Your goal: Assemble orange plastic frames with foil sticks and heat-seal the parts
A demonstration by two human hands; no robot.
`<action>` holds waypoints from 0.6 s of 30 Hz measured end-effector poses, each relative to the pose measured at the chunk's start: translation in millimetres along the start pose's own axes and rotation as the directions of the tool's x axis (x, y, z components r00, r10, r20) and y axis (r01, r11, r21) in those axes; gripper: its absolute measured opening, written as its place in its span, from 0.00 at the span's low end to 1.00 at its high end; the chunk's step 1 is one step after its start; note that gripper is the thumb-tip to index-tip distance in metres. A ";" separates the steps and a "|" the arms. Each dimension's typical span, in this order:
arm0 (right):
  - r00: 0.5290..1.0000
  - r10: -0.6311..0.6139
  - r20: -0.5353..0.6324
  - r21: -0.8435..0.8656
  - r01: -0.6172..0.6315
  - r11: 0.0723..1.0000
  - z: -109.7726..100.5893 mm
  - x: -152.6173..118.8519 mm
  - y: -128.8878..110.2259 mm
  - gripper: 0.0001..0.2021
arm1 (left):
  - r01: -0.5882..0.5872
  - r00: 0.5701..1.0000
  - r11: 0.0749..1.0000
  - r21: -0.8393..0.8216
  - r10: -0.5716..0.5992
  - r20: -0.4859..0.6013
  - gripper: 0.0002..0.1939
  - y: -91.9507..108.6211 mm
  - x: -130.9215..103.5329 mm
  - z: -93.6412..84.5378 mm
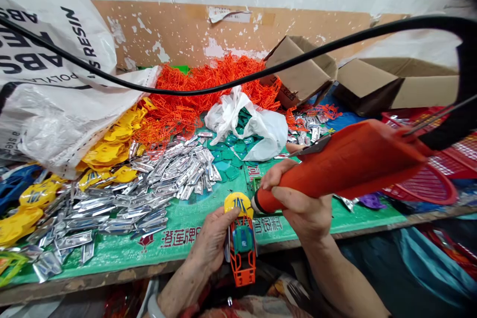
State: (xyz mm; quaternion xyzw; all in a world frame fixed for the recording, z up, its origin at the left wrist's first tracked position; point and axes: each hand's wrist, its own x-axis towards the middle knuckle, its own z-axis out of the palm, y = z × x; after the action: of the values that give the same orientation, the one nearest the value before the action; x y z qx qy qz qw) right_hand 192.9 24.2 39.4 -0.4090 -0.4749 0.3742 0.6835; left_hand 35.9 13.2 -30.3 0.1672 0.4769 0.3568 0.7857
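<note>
Red power tool [350, 164]: bulky, probably fairly heavy, stiff hard shell, cord likely drags; best hold is round the barrel near the nose. Right hand [303, 203] has its fingers curled round it there. Toy car [244, 243], yellow front and orange frame: above the table's near edge, in front of the body, at the tool's nose; contact unclear. Looks light, stiff, a bit slick; thin orange bars could likely snap, so pinch the sides by the yellow part. Left hand [212, 236] has it like that, thumb on top, fingers mostly hidden.

Containers: big white sack [44, 119], yellow pieces [121, 139] at its mouth. Two cardboard boxes [301, 67], insides not readable. Red basket [425, 184], contents unclear. White plastic bag [270, 134], dark green pieces [244, 117] inside, more green pieces on the table beside it.
</note>
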 end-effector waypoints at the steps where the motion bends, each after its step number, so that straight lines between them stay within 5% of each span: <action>1: 1.000 0.001 0.007 -0.003 -0.001 1.000 0.3 -0.5 0.4 0.08 | -0.005 1.000 1.000 0.004 0.005 -0.001 0.21 0.1 -0.3 0.4; 18: 0.996 -0.008 0.087 -0.013 0.009 1.000 5.1 -8.1 14.3 0.11 | -0.079 0.997 0.996 0.034 0.078 0.009 0.17 -1.8 -2.8 1.1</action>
State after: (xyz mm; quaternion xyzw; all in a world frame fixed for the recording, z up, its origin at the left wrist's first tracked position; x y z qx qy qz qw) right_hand 184.1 23.4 24.6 -0.3950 -0.5084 0.3853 0.6610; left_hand 36.7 10.1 -29.1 0.2008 0.4731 0.3783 0.7699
